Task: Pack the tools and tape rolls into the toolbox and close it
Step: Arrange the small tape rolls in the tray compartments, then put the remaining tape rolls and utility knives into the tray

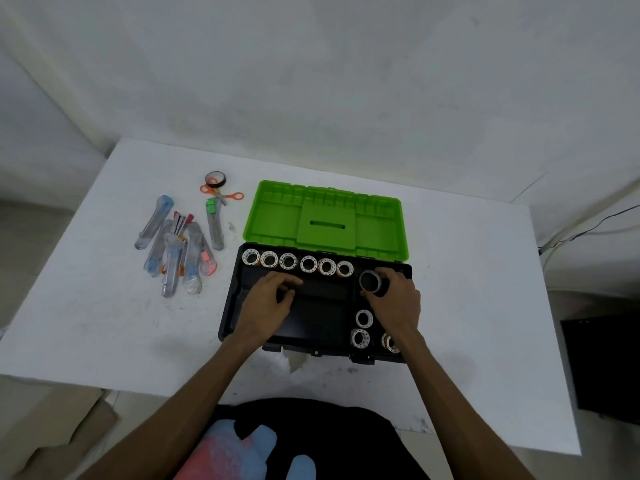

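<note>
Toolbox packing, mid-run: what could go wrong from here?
1. The right hand holds a dark tape roll upright in the tray's right compartment; upright, it may stand too tall for the green lid to shut.
2. The clear-handled tools lie piled on the table; lifting one may drag others.
3. The black tape roll sits on the orange scissors, easy to overlook.

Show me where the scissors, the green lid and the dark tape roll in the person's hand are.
scissors (pixel 237 195): head view, on the right orange handle loop.
green lid (pixel 327 226): head view, on the raised middle panel by the slot.
dark tape roll (pixel 370 280): head view, on its inner ring, held by the right hand (pixel 398 299).
</note>
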